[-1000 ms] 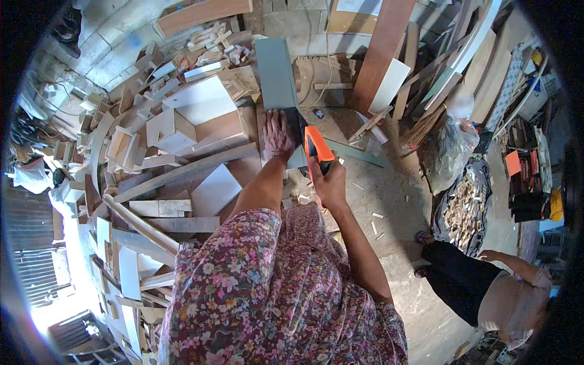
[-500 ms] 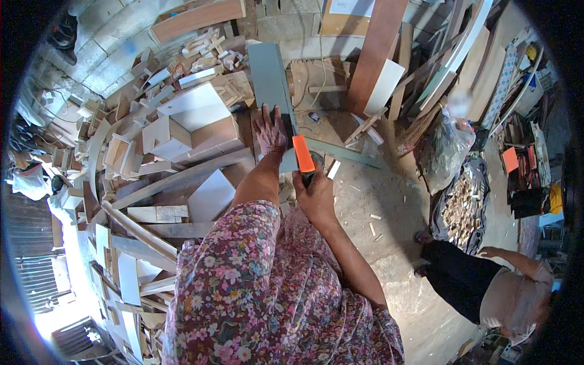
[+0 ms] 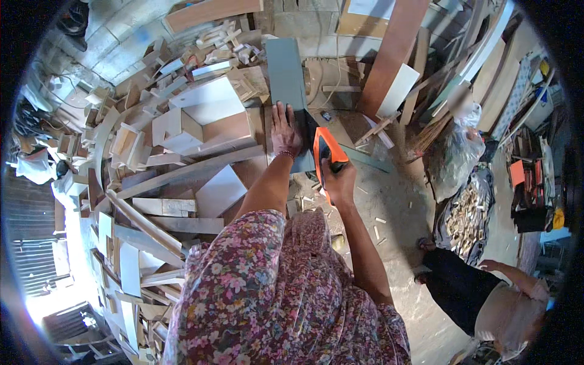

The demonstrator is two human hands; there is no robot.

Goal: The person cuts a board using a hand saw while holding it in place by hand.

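A long grey-green board (image 3: pixel 286 70) lies pointing away from me. My left hand (image 3: pixel 285 134) presses flat on its near part, fingers stretched forward and fairly close together. My right hand (image 3: pixel 339 182) is wrapped round the orange and black handle of a handsaw (image 3: pixel 325 141), just right of the board. The saw's dark blade runs forward from the handle beside the board's right edge. Whether its teeth touch the wood I cannot tell.
Wood offcuts and a white-faced box (image 3: pixel 210 106) crowd the left. A thin greenish strip (image 3: pixel 365 159) lies right of the saw. A clear plastic bag (image 3: pixel 456 158) and a heap of wood scraps (image 3: pixel 467 210) are on the right. Another person (image 3: pixel 480 292) stands at the lower right.
The saw handle has turned, now showing its open grip side-on, and my right hand has turned with it. The whole view has shifted slightly. My left hand stays on the board.
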